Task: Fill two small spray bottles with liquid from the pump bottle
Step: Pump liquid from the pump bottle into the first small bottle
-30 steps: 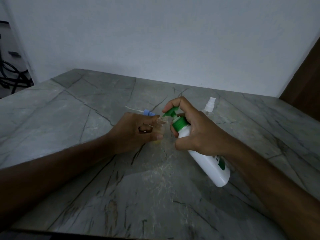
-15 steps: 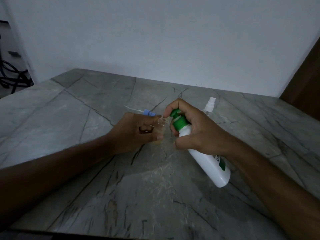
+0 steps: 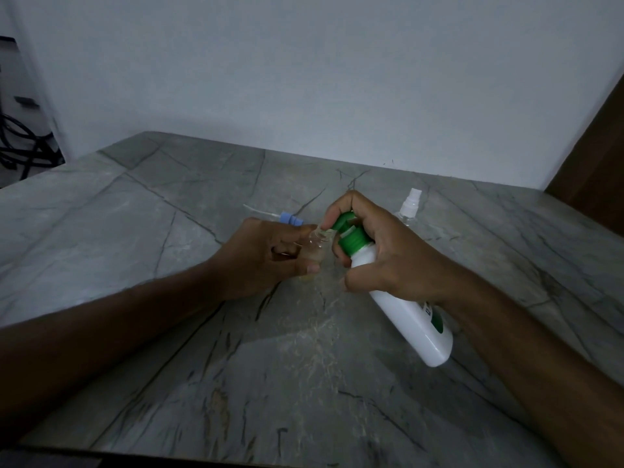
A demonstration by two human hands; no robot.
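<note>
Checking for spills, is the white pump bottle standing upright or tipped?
Tipped: the pump bottle leans in the right hand, green nozzle toward the small clear bottle.

Grey veined stone table [image 3: 135,251], pale wall [image 3: 304,79] behind, black cables [image 3: 20,146] far left, brown panel [image 3: 594,170] right

Two bare forearms, no sleeves, left grip [image 3: 266,255], right grip [image 3: 388,255]
</note>
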